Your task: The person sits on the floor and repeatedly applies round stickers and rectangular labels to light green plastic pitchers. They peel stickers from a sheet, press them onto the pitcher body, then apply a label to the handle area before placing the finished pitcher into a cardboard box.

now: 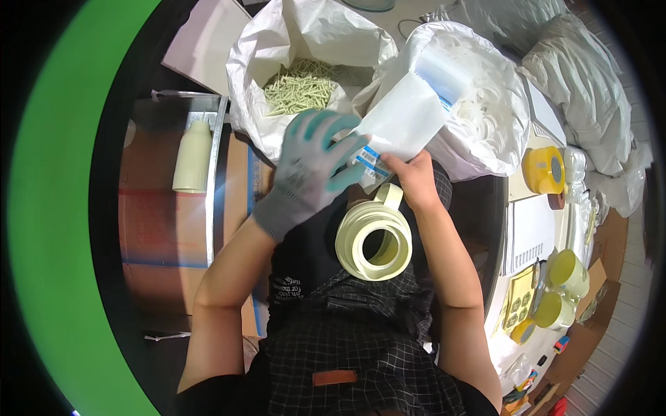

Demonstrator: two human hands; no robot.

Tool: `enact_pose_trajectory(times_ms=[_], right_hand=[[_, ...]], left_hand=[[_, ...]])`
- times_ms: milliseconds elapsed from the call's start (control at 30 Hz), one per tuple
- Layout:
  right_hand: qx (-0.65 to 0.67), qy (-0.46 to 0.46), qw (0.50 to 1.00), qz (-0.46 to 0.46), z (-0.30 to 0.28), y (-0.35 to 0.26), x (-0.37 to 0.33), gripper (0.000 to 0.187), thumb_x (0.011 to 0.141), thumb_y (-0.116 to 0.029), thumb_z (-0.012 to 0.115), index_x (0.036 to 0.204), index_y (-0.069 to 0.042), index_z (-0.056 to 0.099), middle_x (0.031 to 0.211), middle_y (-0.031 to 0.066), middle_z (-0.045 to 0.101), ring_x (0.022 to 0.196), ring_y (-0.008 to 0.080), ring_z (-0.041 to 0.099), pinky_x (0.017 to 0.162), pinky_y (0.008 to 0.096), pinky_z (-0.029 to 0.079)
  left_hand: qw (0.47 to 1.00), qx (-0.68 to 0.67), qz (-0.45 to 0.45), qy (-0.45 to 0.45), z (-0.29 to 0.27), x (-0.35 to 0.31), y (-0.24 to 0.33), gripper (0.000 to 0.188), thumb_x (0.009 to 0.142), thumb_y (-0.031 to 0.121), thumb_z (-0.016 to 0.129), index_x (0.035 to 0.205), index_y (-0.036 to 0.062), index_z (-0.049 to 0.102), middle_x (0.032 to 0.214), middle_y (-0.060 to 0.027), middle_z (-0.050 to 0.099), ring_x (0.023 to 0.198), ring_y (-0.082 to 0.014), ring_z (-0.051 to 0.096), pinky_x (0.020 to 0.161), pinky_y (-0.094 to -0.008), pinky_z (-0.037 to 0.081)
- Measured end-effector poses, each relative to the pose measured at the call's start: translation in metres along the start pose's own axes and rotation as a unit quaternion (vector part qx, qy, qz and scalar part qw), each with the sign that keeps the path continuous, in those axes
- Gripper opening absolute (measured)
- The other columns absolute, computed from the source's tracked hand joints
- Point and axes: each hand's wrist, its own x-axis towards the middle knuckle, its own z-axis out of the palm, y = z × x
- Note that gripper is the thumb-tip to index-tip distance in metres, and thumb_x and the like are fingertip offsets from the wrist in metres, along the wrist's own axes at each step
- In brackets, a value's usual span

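My right hand (417, 179), bare, grips the lower end of a white strip of labels (409, 118) between thumb and fingers. Blue-and-white printed labels (372, 165) show along its near end. The grey and teal gloved left hand (311, 161) is beside that end, its fingers spread and curved. Whether the fingertips touch the labels is hard to see. Below both hands, against my dark checked apron, rests a pale yellow-green plastic part (352, 246), round and hollow with a loop handle at its far side.
Ahead stand a white bag (250, 69) of thin green pieces and another bag (510, 149) of translucent white rings. At left, a pale green bottle-shaped part (192, 161) lies on a cardboard box (163, 229). Tape rolls (543, 170) and yellow-green cups (567, 272) crowd the right-hand table.
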Motion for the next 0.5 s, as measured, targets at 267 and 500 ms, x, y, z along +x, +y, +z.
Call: enact_pose_trajectory(times_ms=[267, 500], right_hand=[[0.035, -0.021, 0.999, -0.017, 0.005, -0.013, -0.013, 0.025, 0.100, 0.001, 0.074, 0.124, 0.005, 0.075, 0.117, 0.0096, 0.081, 0.104, 0.0143, 0.076, 0.095, 0.0330, 0.060], [0.092, -0.014, 0.996, -0.019, 0.008, -0.009, -0.017, 0.024, 0.101, 0.000, 0.072, 0.124, 0.005, 0.075, 0.115, 0.0100, 0.081, 0.100, 0.0144, 0.077, 0.092, 0.0326, 0.062]], left_hand=[[0.997, 0.049, 0.036, -0.044, 0.047, 0.008, -0.030, 0.025, 0.089, 0.032, 0.084, 0.111, 0.0226, 0.078, 0.129, 0.0014, 0.067, 0.133, -0.0269, 0.057, 0.129, -0.0586, 0.035], [0.999, 0.017, 0.010, 0.041, 0.049, 0.001, -0.016, 0.022, 0.087, 0.028, 0.084, 0.106, 0.0197, 0.076, 0.125, 0.0010, 0.068, 0.125, -0.0271, 0.062, 0.125, -0.0564, 0.042]])
